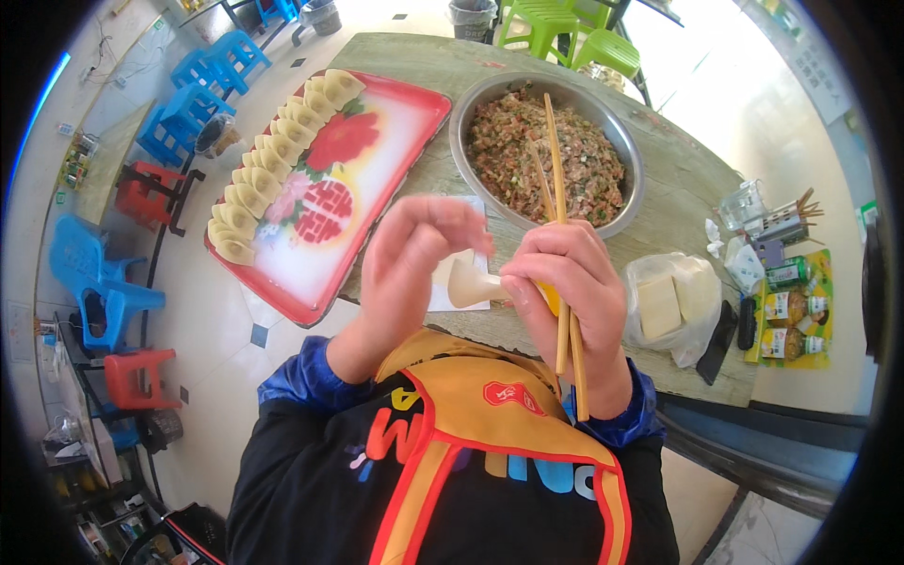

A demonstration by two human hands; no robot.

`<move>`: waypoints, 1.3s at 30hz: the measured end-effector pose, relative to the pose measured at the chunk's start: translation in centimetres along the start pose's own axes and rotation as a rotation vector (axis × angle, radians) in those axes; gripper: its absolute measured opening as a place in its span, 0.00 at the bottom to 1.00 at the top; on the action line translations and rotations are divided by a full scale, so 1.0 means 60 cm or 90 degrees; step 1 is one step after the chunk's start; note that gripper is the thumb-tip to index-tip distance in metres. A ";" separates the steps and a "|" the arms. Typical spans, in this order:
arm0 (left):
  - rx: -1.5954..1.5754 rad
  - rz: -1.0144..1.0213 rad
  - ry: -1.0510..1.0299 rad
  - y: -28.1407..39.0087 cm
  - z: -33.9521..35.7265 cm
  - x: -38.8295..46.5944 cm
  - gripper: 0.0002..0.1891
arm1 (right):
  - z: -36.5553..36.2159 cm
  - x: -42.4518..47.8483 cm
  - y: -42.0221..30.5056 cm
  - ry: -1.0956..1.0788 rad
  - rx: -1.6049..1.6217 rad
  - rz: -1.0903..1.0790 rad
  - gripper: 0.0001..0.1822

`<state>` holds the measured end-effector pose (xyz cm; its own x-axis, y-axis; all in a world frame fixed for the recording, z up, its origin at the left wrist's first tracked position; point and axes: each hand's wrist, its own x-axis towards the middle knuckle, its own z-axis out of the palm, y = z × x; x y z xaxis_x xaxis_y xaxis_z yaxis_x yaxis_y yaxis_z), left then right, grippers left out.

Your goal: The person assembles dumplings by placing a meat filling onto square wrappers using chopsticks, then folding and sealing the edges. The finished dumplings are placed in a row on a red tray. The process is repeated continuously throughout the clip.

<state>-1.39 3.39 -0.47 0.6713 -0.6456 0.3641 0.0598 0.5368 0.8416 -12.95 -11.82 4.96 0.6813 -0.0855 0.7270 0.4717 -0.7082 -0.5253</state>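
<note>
My right hand (575, 282) grips a pair of wooden chopsticks (556, 159) and pinches one end of a pale dough wrapper (472, 284) between thumb and finger. The chopsticks' tips reach over a steel bowl (635, 166) of minced filling (522, 155). Blurred by motion, my left hand (409, 261) hovers left of the wrapper, fingers loosely curved and nothing visible in them. Beneath the hands lies a white sheet (480, 205), partly hidden. At the left, a red-rimmed floral tray (417, 134) carries an overlapping row of folded dumplings (265, 166) along its far left side.
A plastic bag of dough wrappers (658, 305) rests on the table (395, 53) to the right, near a dark phone (717, 345). Beyond are a glass mug (743, 205), a metal chopstick holder (780, 227) and a green can (787, 272). Plastic stools (194, 113) stand around.
</note>
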 end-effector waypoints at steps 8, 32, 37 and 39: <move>-0.430 -0.401 -0.075 -0.029 0.036 -0.023 0.31 | -0.016 -0.003 0.042 0.011 -0.103 0.017 0.10; -0.272 -0.375 0.095 -0.031 0.023 0.011 0.23 | -0.135 -0.069 0.099 0.281 0.073 0.385 0.08; -0.276 -0.378 0.118 -0.030 0.021 0.015 0.23 | -0.123 -0.079 0.128 0.313 0.140 0.380 0.11; -0.249 -0.381 0.102 -0.032 0.020 0.016 0.25 | -0.119 -0.078 0.132 0.313 0.143 0.381 0.11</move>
<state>-1.73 1.12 -1.27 0.5390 -0.8177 -0.2023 0.6896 0.2904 0.6635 -16.40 -22.00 0.56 0.5544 -0.7412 0.3785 0.2417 -0.2917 -0.9254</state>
